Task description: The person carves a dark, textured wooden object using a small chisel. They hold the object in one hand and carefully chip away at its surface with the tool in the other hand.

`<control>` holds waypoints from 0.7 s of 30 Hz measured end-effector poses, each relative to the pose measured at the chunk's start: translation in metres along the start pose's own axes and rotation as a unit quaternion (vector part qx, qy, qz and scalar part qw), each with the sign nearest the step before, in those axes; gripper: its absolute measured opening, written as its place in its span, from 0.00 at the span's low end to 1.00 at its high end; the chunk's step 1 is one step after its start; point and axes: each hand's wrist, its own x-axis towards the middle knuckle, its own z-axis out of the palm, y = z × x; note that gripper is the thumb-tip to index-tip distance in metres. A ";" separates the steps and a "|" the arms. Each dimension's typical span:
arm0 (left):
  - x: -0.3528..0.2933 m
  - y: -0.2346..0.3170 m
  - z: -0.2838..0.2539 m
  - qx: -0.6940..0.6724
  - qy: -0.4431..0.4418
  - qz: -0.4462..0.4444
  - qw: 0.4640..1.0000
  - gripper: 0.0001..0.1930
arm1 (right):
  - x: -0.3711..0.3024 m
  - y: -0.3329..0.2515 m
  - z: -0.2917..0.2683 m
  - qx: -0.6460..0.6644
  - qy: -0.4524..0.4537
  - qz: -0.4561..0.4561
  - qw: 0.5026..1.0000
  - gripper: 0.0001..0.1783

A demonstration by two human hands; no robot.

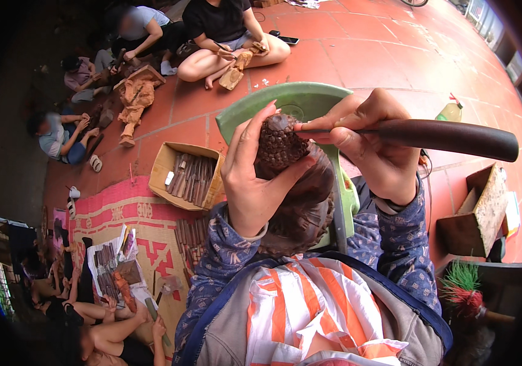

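Note:
A dark brown wood carving (303, 210) stands upright before me, its rounded top covered in small knobs like curled hair. My left hand (250, 183) is wrapped round this top, thumb on the near side and fingers on the far side. In my right hand (374, 143) is a carving chisel (450, 137), pinched near the blade, its long dark handle pointing right. The thin blade reaches the knobs beside a right fingertip; its very edge is too small to make out. Behind the carving curves a green plastic seat or tub (300, 91), partly hidden.
Left of me, a cardboard box (218, 183) holds several chisels, beside a red-patterned mat (114, 210) with more tools. A wooden box (477, 210) and a bottle (450, 111) stand right. Several people sit carving nearby, one with a small carving (242, 59).

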 end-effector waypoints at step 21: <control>0.000 0.005 -0.005 0.043 -0.011 0.015 0.999 0.37 | 0.022 -0.015 -0.001 -0.068 -0.075 0.045 0.994 0.06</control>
